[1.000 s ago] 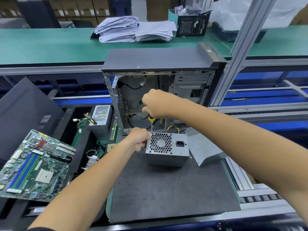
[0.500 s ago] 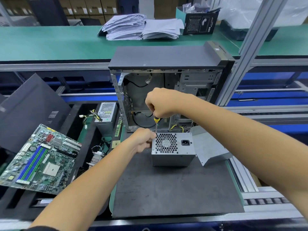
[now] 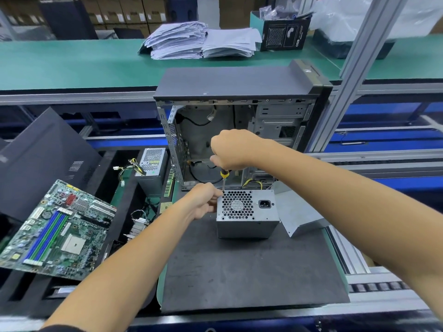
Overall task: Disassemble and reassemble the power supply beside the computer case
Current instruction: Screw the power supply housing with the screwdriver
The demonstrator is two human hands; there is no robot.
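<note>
A grey power supply (image 3: 249,222) stands on the dark mat (image 3: 251,269), its fan grille and socket facing up, just in front of the open computer case (image 3: 239,92). My right hand (image 3: 232,149) grips a yellow-and-black screwdriver (image 3: 224,177) held upright, its tip at the grille's top-left corner. My left hand (image 3: 203,200) is curled against the left upper edge of the power supply, fingers at the screwdriver tip. A bent grey metal cover (image 3: 299,216) lies to the right of the power supply.
A green motherboard (image 3: 57,226) lies tilted at the left, beside a black side panel (image 3: 40,159). A second power supply (image 3: 152,168) with loose wires and a heatsink (image 3: 139,226) sit left of the case. An aluminium post (image 3: 354,68) rises at the right. Paper stacks (image 3: 201,41) lie on the far bench.
The view shifted slightly; both hands stay at the power supply's top-left corner, the screwdriver still upright on it.
</note>
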